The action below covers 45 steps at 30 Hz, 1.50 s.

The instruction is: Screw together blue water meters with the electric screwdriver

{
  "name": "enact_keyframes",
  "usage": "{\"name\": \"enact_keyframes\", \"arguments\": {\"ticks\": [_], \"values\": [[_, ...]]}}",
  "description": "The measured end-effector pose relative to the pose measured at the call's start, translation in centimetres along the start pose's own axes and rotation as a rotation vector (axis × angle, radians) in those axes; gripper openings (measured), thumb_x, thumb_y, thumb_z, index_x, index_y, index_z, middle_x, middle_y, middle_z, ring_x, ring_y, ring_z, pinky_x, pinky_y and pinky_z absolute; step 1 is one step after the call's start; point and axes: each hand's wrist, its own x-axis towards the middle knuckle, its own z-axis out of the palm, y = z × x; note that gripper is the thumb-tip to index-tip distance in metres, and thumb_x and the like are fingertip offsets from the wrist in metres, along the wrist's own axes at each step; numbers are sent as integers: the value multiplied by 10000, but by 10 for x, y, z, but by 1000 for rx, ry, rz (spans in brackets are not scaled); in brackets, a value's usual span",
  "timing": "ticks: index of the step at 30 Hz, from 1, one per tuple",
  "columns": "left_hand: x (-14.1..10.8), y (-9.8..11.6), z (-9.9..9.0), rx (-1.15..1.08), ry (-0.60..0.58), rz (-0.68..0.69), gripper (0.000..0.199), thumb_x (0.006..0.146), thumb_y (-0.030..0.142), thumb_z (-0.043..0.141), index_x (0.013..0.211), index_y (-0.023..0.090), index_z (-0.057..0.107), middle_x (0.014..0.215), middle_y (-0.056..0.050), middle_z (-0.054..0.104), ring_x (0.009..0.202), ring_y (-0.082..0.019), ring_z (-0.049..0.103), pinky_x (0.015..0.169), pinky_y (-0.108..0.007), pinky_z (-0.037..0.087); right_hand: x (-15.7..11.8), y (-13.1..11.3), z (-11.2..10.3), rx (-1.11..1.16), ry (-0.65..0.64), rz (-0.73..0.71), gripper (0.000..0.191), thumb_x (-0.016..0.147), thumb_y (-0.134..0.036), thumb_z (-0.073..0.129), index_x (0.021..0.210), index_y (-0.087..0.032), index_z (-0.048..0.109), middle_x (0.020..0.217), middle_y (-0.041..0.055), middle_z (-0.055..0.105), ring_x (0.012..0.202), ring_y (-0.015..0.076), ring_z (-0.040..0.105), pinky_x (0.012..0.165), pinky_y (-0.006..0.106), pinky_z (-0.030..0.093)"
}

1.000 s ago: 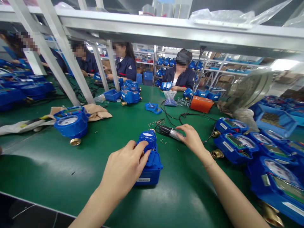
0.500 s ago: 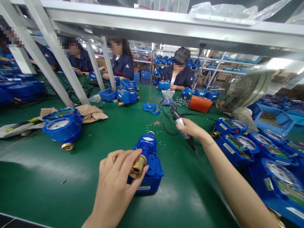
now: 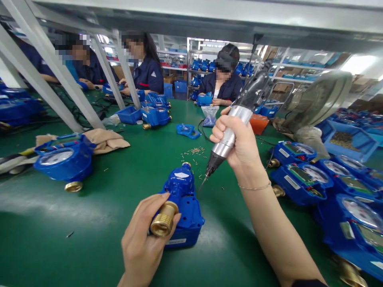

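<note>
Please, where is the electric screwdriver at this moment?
In the head view, the electric screwdriver is tilted in the right hand, its bit pointing down just beside the blue water meter, which the left hand holds by its brass end.

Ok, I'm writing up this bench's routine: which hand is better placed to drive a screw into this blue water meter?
Probably the right hand: it grips the electric screwdriver, with the bit pointing down beside the blue water meter. The left hand is occupied, holding the meter's brass end.
</note>
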Motion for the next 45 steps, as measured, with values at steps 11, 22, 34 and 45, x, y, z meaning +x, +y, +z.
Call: {"name": "enact_keyframes", "arguments": {"ticks": [11, 22, 34, 45], "values": [[1, 3, 2, 1, 23, 2, 347, 860, 221, 681, 1187, 207, 567, 1076, -60, 628, 969, -204, 611, 911, -342, 482, -27, 38, 17, -39, -54, 44, 280, 717, -142, 624, 921, -220, 448, 545, -114, 493, 414, 62, 444, 447, 203, 381], [3, 1, 3, -36, 4, 82, 403, 830, 174, 713, 1206, 183, 569, 1077, -73, 639, 990, -218, 619, 908, -346, 491, -49, 58, 11, -175, 85, 57, 289, 733, -116, 617, 965, -208, 470, 567, -97, 554, 446, 97, 515, 493, 235, 431], [3, 0, 3, 15, -24, 80, 379, 836, 199, 719, 1182, 128, 581, 1078, -79, 643, 998, -183, 612, 949, -286, 465, -48, 60, 10, -58, -54, 135, 258, 756, -161, 637, 957, -217, 486, 524, -114, 496, 402, 56, 427, 456, 195, 372], [4, 3, 4, 4, -26, 137, 426, 805, 141, 740, 1199, 130, 578, 1068, -85, 654, 980, -200, 622, 927, -325, 481, -49, 60, 1, 15, -98, 167, 209, 766, -214, 693, 827, -196, 494, 526, -92, 510, 394, 53, 433, 439, 195, 364]]}}
